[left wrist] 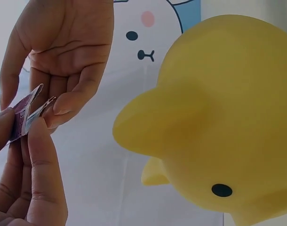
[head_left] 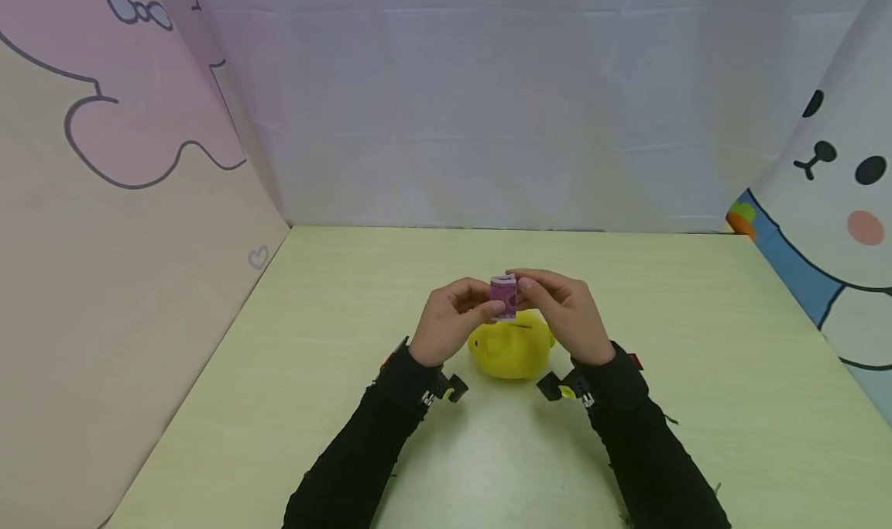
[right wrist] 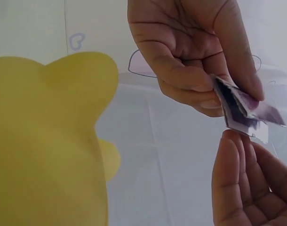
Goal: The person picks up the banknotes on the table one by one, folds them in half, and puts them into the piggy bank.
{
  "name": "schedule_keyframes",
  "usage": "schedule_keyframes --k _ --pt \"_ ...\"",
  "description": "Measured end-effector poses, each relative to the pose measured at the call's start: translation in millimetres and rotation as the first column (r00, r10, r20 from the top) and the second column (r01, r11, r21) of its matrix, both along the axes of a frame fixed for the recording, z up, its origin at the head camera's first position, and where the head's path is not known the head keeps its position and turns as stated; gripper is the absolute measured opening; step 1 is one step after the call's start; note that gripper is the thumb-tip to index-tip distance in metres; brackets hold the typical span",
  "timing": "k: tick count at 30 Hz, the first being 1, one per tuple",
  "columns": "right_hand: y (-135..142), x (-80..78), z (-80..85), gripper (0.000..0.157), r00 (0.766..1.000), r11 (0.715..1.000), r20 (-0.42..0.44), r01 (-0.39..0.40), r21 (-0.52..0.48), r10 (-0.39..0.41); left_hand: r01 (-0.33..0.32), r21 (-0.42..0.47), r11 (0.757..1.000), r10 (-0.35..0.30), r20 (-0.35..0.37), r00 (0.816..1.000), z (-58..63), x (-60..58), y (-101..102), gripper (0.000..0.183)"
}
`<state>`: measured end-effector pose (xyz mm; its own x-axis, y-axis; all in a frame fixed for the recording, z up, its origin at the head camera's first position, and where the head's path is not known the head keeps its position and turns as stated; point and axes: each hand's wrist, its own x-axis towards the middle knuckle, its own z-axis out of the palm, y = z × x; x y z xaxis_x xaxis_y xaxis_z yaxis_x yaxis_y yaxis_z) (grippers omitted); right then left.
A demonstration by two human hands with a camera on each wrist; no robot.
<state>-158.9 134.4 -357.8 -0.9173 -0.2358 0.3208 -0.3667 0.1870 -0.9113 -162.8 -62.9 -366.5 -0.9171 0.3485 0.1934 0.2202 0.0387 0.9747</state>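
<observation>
A folded purple banknote (head_left: 503, 295) is held above the yellow piggy bank (head_left: 512, 355). My left hand (head_left: 449, 320) pinches it between thumb and fingers. From the other side my right hand (head_left: 567, 312) reaches in, its fairly straight fingertips touching the note. In the right wrist view the banknote (right wrist: 240, 106) has its folded layers spread slightly apart, with the right fingers (right wrist: 228, 162) against its lower edge. A dark slot shows on the piggy bank's top, and its snout points left. Up close, its ear and eye fill the right of the left wrist view.
The pale yellow-green table (head_left: 697, 374) extends around both arms. A white curtain (head_left: 488, 111) hangs behind it, with cartoon-printed panels (head_left: 125, 242) at the sides. Black sleeves (head_left: 379, 428) carry small wrist-mounted devices (head_left: 449, 387) close to the piggy bank.
</observation>
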Motion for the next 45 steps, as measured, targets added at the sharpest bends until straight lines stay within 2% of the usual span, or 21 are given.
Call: schedule_keyframes --k 11,21,37,45 --pt "-2.1 3.4 -1.1 0.022 1.0 0.999 0.0 -0.024 -0.04 0.024 -0.003 0.007 1.0 0.004 -0.018 1.0 -0.5 1.1 0.7 0.019" --pt "-4.3 2.7 -2.7 0.015 0.999 1.0 -0.033 -0.014 -0.021 0.013 -0.016 -0.012 1.0 0.015 -0.024 1.0 -1.2 0.8 0.9 0.018" --pt "-6.0 3.2 -2.7 0.013 0.999 0.999 -0.05 -0.021 -0.025 0.019 -0.026 -0.034 0.999 0.024 -0.046 0.999 -2.3 0.6 1.5 0.015" --pt "-5.4 2.3 -4.4 0.013 0.998 1.0 -0.056 -0.007 -0.008 0.007 -0.064 -0.006 0.998 0.063 -0.074 0.995 -0.6 1.0 1.3 0.017"
